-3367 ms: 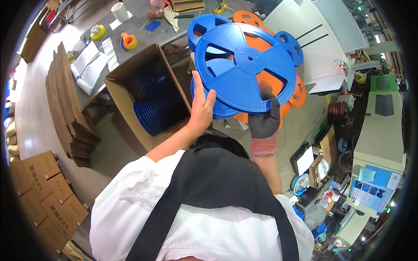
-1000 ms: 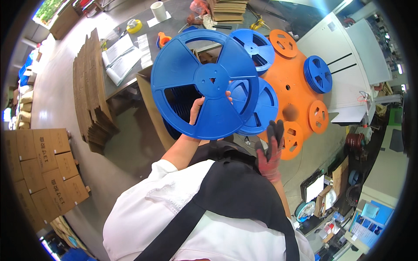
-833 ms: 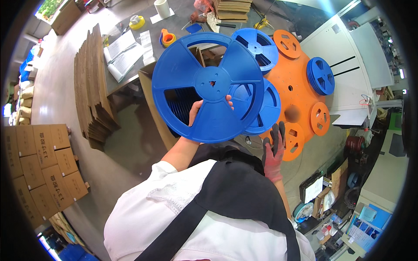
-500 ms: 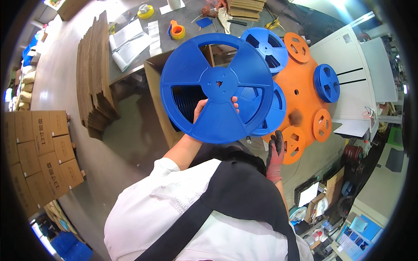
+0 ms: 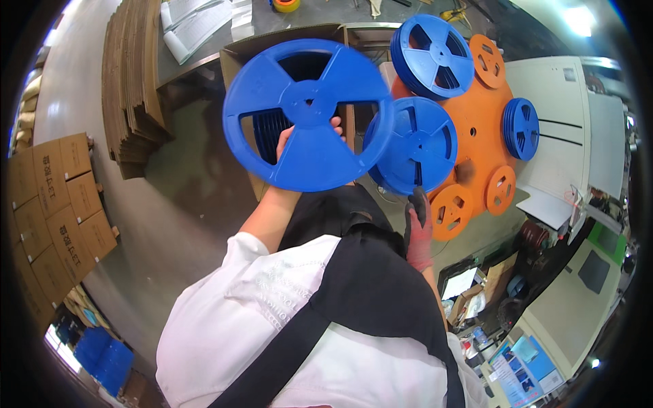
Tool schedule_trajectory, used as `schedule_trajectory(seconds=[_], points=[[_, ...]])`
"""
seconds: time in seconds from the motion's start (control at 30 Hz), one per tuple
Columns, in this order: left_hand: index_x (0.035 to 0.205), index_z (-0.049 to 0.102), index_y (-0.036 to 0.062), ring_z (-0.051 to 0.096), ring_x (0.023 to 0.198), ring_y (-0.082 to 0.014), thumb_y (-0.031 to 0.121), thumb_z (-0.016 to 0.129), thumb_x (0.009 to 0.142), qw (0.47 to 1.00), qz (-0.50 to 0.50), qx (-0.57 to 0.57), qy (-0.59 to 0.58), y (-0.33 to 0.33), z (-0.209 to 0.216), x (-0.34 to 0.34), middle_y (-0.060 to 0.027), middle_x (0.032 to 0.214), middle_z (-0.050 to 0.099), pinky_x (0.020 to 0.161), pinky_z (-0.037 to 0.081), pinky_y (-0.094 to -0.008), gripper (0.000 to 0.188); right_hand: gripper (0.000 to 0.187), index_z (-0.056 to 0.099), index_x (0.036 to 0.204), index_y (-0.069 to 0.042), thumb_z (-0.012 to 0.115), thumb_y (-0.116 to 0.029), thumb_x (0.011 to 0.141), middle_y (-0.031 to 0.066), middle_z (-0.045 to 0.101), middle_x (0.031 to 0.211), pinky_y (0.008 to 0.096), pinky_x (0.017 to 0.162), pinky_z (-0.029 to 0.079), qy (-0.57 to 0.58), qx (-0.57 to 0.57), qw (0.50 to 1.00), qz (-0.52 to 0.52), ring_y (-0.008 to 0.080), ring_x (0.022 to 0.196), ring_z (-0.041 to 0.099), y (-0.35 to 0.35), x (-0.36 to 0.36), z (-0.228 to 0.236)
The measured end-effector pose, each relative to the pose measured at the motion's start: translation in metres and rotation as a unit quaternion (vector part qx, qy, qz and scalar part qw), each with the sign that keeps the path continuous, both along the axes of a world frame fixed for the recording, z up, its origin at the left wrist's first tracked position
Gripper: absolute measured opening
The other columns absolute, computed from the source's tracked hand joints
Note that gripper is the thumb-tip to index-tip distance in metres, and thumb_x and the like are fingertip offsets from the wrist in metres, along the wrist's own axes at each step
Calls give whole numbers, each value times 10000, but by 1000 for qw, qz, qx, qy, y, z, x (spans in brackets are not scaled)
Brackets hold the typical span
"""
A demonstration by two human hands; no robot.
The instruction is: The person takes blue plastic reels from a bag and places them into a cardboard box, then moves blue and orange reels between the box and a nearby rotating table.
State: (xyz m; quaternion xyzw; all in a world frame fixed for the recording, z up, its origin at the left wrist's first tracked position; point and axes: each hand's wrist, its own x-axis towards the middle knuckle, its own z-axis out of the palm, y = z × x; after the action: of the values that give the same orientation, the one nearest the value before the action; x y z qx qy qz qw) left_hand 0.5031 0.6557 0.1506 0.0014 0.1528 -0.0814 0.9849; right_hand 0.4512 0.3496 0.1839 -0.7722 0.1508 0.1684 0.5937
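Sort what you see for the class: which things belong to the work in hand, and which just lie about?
Probably in use:
blue reel in the left hand
stacked blue reels by the gloved right hand
orange wheel
cardboard box partly behind the held reel

Probably just lying about:
papers
tape roll
cardboard sheets
stacked cartons

A black apron (image 5: 381, 292) with two black straps (image 5: 279, 357) covers a white shirt (image 5: 381, 364), with bumpy white marks (image 5: 272, 299) and a short sleeve (image 5: 241, 255) left of the apron, and the right hand (image 5: 418, 231) wears a red glove (image 5: 421, 251) with dark fingers (image 5: 417, 201).
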Motion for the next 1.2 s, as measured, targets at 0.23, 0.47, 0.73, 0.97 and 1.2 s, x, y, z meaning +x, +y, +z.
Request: schedule_trajectory(seconds=[0.23, 0.47, 0.73, 0.97, 1.2], points=[[1126, 563, 124, 585, 777, -151, 251, 611, 860, 895, 17, 370, 249, 83, -150, -20, -31, 881, 613, 682, 497, -287, 299, 469, 452, 1390, 15, 558, -87, 945, 137, 486, 1418, 340, 1075, 367, 107, -40, 993, -2, 241, 1304, 465, 22, -10, -6], [1141, 553, 130, 594, 723, -171, 255, 622, 858, 897, 66, 361, 245, 128, -270, 29, -40, 837, 607, 641, 508, -313, 317, 476, 436, 1401, 14, 534, -47, 938, 138, 488, 1418, 341, 1084, 358, 167, -27, 985, -8, 247, 1311, 461, 26, -14, -19], [1119, 559, 121, 608, 752, -196, 281, 590, 859, 907, -32, 331, 257, 142, -298, 49, -73, 852, 627, 675, 526, -331, 307, 492, 413, 1420, 1, 516, -31, 940, 128, 466, 1436, 332, 1087, 353, 194, -13, 980, -53, 240, 1324, 442, 34, -20, -23], [1226, 541, 120, 596, 953, -264, 442, 601, 890, 890, -84, 284, 346, 147, -340, 31, -87, 1029, 637, 844, 496, -398, 469, 496, 393, 1435, -5, 511, -42, 955, 118, 445, 1449, 324, 1089, 356, 223, 9, 973, -66, 220, 1343, 416, 41, -12, -19], [1429, 424, 17, 455, 1305, -268, 366, 502, 999, 729, -45, 501, 465, 82, -323, -19, -148, 1441, 466, 1099, 339, -350, 559, 528, 341, 1465, 4, 513, -75, 973, 141, 417, 1454, 317, 1083, 342, 175, 54, 969, -167, 218, 1323, 421, -3, -1, -71]])
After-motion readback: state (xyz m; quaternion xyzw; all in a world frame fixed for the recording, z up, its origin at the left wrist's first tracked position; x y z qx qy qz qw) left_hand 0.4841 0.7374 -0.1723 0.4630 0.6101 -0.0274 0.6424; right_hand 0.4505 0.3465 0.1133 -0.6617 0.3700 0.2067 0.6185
